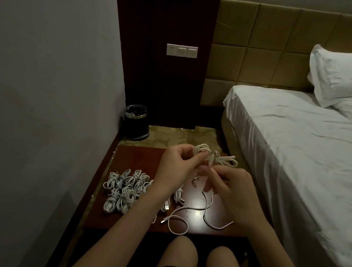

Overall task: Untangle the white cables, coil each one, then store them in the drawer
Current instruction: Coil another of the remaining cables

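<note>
A tangled bundle of white cables hangs in the air above a dark red-brown nightstand top. My left hand pinches the bundle from the left. My right hand pinches a strand just below it. From my hands a loose white cable trails down onto the table and loops near the front edge, its USB plug lying free. A heap of several coiled white cables lies on the left part of the table. No drawer shows in this view.
A black waste bin stands on the floor in the corner behind the table. A bed with white sheets and a pillow runs along the right. A grey wall closes the left side. My knees sit below the table's front edge.
</note>
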`<state>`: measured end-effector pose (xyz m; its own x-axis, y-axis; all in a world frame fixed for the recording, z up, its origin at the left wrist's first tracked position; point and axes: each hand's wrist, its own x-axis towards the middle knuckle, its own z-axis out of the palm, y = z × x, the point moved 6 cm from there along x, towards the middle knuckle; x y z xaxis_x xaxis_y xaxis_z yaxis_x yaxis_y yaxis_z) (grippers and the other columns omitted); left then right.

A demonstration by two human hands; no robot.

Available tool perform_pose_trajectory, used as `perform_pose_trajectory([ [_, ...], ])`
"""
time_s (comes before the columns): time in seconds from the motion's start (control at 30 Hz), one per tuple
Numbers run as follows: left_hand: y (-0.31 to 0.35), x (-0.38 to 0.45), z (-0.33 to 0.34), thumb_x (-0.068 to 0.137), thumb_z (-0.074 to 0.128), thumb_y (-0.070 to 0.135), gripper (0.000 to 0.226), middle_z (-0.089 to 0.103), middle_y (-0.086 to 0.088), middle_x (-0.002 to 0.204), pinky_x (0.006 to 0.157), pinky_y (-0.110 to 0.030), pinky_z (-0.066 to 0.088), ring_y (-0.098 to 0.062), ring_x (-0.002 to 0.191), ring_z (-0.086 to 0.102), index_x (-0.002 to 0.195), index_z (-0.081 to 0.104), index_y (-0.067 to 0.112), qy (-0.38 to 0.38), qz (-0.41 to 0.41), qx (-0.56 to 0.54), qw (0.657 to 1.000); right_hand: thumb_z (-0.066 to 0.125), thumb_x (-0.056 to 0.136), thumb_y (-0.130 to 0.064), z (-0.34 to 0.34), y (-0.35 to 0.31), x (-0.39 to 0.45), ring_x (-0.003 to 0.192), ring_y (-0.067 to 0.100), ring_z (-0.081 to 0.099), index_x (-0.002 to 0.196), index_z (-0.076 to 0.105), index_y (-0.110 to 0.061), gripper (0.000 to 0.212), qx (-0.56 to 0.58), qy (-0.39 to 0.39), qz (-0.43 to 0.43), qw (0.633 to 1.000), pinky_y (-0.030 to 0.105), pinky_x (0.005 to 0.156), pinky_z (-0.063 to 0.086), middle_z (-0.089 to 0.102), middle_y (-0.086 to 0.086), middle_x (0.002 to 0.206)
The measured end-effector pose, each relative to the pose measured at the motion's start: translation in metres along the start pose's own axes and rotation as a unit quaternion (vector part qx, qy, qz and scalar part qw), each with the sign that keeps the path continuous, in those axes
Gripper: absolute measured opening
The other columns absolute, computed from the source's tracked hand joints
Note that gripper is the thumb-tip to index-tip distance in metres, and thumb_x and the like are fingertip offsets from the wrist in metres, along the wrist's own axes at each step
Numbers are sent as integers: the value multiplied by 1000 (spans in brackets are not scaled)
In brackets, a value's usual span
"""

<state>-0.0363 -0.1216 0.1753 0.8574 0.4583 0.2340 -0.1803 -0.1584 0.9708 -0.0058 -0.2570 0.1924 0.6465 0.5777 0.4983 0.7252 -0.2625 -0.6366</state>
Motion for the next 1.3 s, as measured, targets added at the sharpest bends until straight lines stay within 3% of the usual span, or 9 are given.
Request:
perform_pose_trajectory([
  [0.1, 3, -1, 1, 88, 71, 20, 9, 74, -7, 79, 75, -35, 54, -17, 77, 70, 79, 74, 17, 2, 8, 14, 1000, 63, 90, -32, 3, 6, 4, 50, 13, 57, 65, 73, -6, 37, 56, -45, 56, 996, 30, 56, 48, 64, 6, 54],
  [0.23, 7, -6, 4, 94, 59, 12, 15, 74, -3, 81, 70, -18, 53, -11, 78, 70, 91, 71, 6, -58, -17, -75, 995, 63, 89, -29, 3, 14, 6, 45, 5, 47, 64, 72, -2, 38, 157, -94, 127, 975, 16, 51, 38, 59, 1, 47],
  [0.37, 7, -9, 4, 92, 64, 18, 11, 73, 0, 79, 66, -16, 50, -6, 74, 68, 90, 72, 11, -81, -4, -8, 997, 62, 91, -23, 5, 26, 7, 41, 4, 40, 68, 65, 13, 43, 169, -155, 175, 957, 12, 47, 32, 48, -5, 41],
  [0.53, 2, -8, 5, 84, 74, 24, 10, 73, -5, 81, 76, -37, 55, -20, 78, 69, 86, 76, 14, -87, -4, 92, 992, 62, 93, -26, 9, 30, 1, 41, 7, 35, 55, 68, -16, 40, 94, -229, 193, 950, 20, 46, 29, 48, -5, 41],
  [0.73, 6, -7, 8, 82, 71, 15, 6, 71, -3, 75, 67, -28, 53, -15, 73, 66, 78, 74, 14, -51, 7, 189, 981, 57, 96, -29, 14, 28, -3, 47, 5, 48, 59, 66, -17, 40, -24, -170, 145, 974, 20, 50, 35, 55, -3, 50],
  [0.83, -3, -4, 4, 81, 68, 7, 20, 70, -4, 72, 72, -30, 55, -17, 72, 65, 67, 71, 20, -60, -66, 83, 993, 51, 95, -43, 10, 23, -7, 51, 7, 48, 55, 56, -23, 45, -23, -123, 127, 984, 22, 51, 33, 52, -4, 52],
  [0.93, -11, -8, 9, 87, 59, -3, 19, 69, -4, 75, 73, -26, 55, -15, 74, 66, 76, 68, 10, -85, -134, -47, 986, 52, 88, -52, 2, 21, -6, 49, 10, 37, 54, 50, -15, 50, 0, -104, 114, 988, 27, 50, 26, 43, -3, 50],
  [1.07, -7, -8, 9, 90, 63, 6, 10, 68, 3, 75, 61, -14, 50, 0, 66, 63, 90, 71, 13, -87, -40, 68, 993, 57, 94, -37, -2, 23, -4, 44, 8, 35, 49, 51, -22, 47, -23, -110, 146, 983, 23, 46, 27, 44, -9, 40],
  [1.3, -8, -15, 14, 93, 63, 19, 19, 73, 2, 95, 73, -12, 51, 3, 81, 67, 110, 71, 14, -105, 28, 167, 980, 58, 94, -36, -2, 22, -3, 47, 1, 56, 59, 61, -30, 36, -99, -58, 128, 985, 15, 48, 40, 54, -9, 45],
])
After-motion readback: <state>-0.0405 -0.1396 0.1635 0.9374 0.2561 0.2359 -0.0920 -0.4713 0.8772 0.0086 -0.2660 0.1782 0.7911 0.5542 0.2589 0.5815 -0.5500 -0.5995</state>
